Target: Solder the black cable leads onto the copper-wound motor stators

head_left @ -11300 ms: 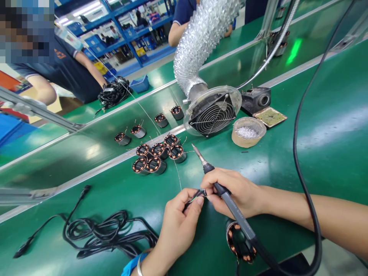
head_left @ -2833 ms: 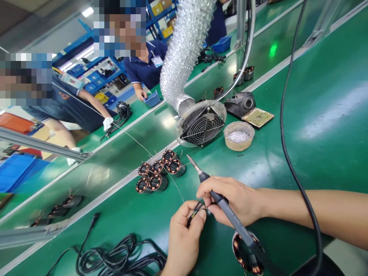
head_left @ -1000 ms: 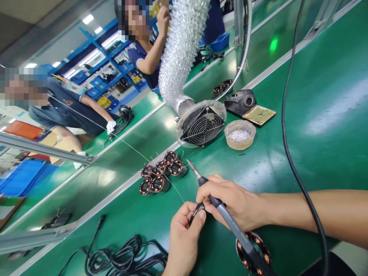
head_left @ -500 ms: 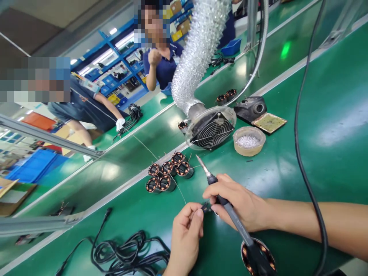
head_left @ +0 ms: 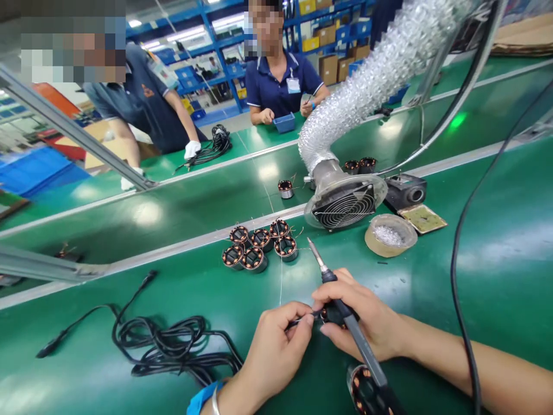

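Observation:
My left hand point(head_left: 280, 340) pinches the end of a black cable just left of my right hand. In my right hand point(head_left: 367, 317) lies a soldering iron point(head_left: 360, 340), its metal tip pointing up and away. The same hand's fingertips are at a small dark part point(head_left: 332, 314) that meets the cable end; its details are too small to tell. Below that hand sits a copper-wound motor coil point(head_left: 360, 386), partly covered by the iron's handle. A thin solder wire point(head_left: 281, 282) runs down toward my left hand.
Several wound coils point(head_left: 254, 259) stand beyond my hands. Behind them are a fume extractor fan point(head_left: 345, 206) with a silver duct, a round bowl point(head_left: 391, 235) of shavings and a sponge tray point(head_left: 423, 219). A coiled black cable point(head_left: 173, 346) lies left. Two people work across the bench.
The view has swung, shifting the scene. My hands have come closer together at the cable end. The person across has lowered a raised hand to a small blue bin.

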`<state>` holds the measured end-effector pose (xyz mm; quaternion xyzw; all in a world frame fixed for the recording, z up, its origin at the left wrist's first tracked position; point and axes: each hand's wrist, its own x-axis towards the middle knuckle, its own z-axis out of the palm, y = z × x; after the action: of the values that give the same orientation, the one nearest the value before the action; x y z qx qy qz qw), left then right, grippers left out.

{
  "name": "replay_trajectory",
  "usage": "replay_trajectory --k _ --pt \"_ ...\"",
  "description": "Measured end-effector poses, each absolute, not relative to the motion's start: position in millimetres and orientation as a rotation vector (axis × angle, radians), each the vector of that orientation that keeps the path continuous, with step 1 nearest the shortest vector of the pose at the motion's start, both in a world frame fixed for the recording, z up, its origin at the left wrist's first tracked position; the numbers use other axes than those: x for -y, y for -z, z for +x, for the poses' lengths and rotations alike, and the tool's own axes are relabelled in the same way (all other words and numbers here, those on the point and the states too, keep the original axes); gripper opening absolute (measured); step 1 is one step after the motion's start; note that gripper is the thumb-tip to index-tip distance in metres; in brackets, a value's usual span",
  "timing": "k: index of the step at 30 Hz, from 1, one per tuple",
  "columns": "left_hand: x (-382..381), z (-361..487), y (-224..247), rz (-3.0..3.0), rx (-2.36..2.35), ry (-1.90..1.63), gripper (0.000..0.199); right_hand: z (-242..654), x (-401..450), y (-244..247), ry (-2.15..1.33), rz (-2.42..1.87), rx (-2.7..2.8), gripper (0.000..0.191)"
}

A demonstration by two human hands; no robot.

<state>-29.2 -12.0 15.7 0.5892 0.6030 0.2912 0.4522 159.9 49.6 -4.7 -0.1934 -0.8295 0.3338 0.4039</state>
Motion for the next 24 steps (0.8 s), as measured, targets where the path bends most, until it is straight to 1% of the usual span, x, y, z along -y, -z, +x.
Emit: replay_trajectory --k 7,11,16,21,24 --pt "11.1 -30.3 -17.5 1.517 -1.488 -0.664 0.030 158.6 -50.6 10.1 -0.825 -0.521 2.132 0.039" --pt "10.6 -32.8 -15.2 1.508 -1.519 -0.696 0.031 158.5 -51.2 9.5 -0.854 -0.532 2.106 0.038" --pt "11.2 -32.6 -17.8 1.548 -1.493 -0.676 0.032 159.6 -52.3 4.2 -0.965 -0.537 2.082 0.044" --pt "12.1 -29.4 -20.9 1.578 -1.510 -0.664 0.032 159.5 -53.5 3.0 -0.996 -0.524 2.117 0.038" --pt "12.4 -27.7 -20.4 1.585 -1.538 -0.663 0.031 158.9 -53.7 4.3 -1.018 -0.526 2.113 0.037"
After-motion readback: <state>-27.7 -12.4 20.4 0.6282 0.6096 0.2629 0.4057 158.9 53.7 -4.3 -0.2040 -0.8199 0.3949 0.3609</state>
